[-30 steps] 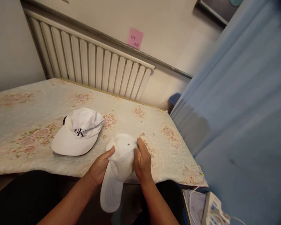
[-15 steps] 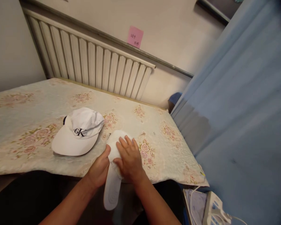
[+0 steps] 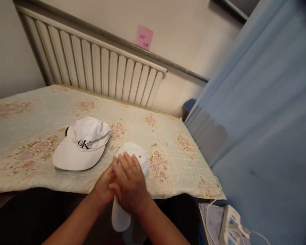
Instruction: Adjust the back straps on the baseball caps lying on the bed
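A white baseball cap (image 3: 140,158) is between my hands over the near edge of the bed, its brim pointing down toward me. My left hand (image 3: 105,185) grips the cap's left side, with its fingers partly hidden behind the cap and my other hand. Across the front of the crown lies my right hand (image 3: 131,182), fingers stretched out flat on the fabric and covering much of it. To the left, a second white cap (image 3: 91,134) with black "CK" lettering rests on the bedspread, brim toward me; neither hand touches it.
A floral bedspread (image 3: 132,120) covers the bed. Behind it are a white radiator (image 3: 96,64) and a pink note (image 3: 144,37) on the wall. A blue curtain (image 3: 255,119) hangs at right, above a white power strip (image 3: 231,224) with cords.
My right hand has moved from the cap's right side leftward across the front of its crown, close against my left hand. My left hand keeps its hold. The other cap stays put.
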Demonstrator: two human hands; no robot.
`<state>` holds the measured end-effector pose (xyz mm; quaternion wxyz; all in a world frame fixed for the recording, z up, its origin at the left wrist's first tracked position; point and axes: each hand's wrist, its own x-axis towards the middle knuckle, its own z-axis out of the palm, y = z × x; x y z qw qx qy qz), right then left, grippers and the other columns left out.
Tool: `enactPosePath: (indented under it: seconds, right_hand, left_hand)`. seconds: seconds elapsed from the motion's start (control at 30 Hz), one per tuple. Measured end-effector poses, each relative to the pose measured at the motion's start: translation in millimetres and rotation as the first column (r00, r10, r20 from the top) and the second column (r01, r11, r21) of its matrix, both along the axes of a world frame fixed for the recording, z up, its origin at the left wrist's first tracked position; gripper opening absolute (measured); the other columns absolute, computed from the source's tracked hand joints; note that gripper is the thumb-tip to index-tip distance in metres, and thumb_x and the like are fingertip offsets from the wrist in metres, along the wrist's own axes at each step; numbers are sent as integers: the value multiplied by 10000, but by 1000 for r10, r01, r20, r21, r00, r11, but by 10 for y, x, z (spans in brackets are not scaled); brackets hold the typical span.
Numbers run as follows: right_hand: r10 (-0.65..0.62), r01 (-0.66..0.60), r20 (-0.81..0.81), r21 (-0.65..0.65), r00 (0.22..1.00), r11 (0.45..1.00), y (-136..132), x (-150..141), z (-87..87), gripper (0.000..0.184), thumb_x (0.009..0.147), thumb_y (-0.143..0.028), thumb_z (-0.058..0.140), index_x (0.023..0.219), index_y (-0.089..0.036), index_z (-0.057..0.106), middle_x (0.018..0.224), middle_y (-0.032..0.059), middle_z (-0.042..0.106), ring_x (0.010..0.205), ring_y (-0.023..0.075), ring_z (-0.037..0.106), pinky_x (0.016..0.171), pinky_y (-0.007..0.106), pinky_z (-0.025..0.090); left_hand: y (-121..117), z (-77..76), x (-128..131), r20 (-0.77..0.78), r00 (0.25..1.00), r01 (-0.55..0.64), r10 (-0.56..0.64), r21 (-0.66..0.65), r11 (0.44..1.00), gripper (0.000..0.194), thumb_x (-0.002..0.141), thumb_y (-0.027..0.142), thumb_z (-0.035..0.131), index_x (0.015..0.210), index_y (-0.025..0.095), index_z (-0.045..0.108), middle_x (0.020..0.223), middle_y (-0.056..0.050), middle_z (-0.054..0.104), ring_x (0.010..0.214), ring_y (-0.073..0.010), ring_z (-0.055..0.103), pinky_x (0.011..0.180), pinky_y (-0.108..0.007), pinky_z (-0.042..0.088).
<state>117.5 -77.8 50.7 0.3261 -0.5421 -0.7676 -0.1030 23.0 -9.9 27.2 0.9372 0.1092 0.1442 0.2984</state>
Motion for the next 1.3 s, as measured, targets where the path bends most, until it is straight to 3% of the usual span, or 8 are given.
enactPosePath:
  seconds: [0.1, 0.2, 0.37, 0.5, 0.73, 0.9, 1.17, 1.3]
  right_hand:
    - [-24, 23, 85, 7, 996, 1000, 52, -1, -86, 519, 905, -376, 453, 1367, -143, 402, 1424, 123, 444, 1399, 255, 252, 1163, 483, 187]
    - [-91, 88, 46, 62, 995, 994, 101, 160, -168, 477, 912, -381, 441, 1313, -124, 458, 1392, 137, 480, 1391, 276, 267, 1136, 541, 216]
    - [-217, 218, -194, -18, 957, 976, 98, 433, -270, 432, 943, -318, 386, 1328, -131, 442, 1401, 143, 466, 1355, 236, 349, 1089, 497, 342]
    - [-275, 275, -346, -51, 897, 960, 48, 434, -315, 415, 947, -272, 363, 1340, -158, 430, 1379, 133, 492, 1309, 211, 424, 1053, 462, 408]
    - [-139, 148, -72, 142, 988, 979, -67, 163, -4, 464, 925, -270, 392, 1357, -105, 365, 1439, 163, 403, 1403, 284, 233, 1101, 588, 270]
    - [-90, 74, 113, 140, 989, 987, -91, 37, 195, 412, 912, -311, 441, 1279, -125, 462, 1373, 132, 500, 1386, 278, 278, 1120, 566, 257]
    - [-180, 180, -11, 115, 984, 977, -78, 267, 170, 434, 938, -289, 398, 1320, -86, 420, 1380, 159, 484, 1382, 253, 292, 1100, 526, 324]
    - [-244, 251, -72, 107, 967, 962, -99, 318, 199, 435, 943, -280, 391, 1330, -83, 403, 1395, 178, 458, 1374, 240, 312, 1085, 506, 359]
  left_hand:
    - [-3, -35, -13, -51, 998, -23, 23, 3, 1000, 472, 965, 377, 300, 1370, 184, 444, 1014, -68, 719, 983, -180, 663, 934, -278, 466]
    - [-9, -21, -21, 89, 992, 85, -91, 62, 994, 525, 953, 432, 307, 1395, 167, 409, 1148, -109, 676, 1106, -243, 606, 1014, -376, 401]
    - [0, -29, -5, 307, 924, 202, -230, 120, 972, 582, 941, 479, 290, 1428, 166, 349, 1263, -145, 608, 1194, -281, 539, 1073, -440, 304]
    - [28, -45, 5, 321, 931, 144, -171, 106, 984, 588, 939, 459, 315, 1433, 140, 336, 1275, -165, 594, 1202, -294, 531, 1078, -452, 292]
    - [24, 145, -15, 228, 974, -15, -3, 79, 997, 574, 940, 451, 324, 1418, 135, 367, 1224, -162, 630, 1146, -282, 578, 1061, -448, 337]
    - [-26, 192, -92, 72, 997, 31, -33, 32, 999, 532, 944, 392, 363, 1391, 107, 407, 1139, -165, 675, 1072, -271, 628, 1027, -440, 391]
    - [-31, 142, -69, 342, 934, 55, -101, 141, 989, 521, 946, 368, 354, 1421, 154, 364, 1290, -144, 588, 1234, -276, 505, 1096, -442, 283]
    - [-29, 205, -27, 364, 925, 58, -109, 149, 987, 515, 945, 365, 355, 1412, 151, 381, 1290, -141, 589, 1248, -272, 492, 1100, -425, 280]
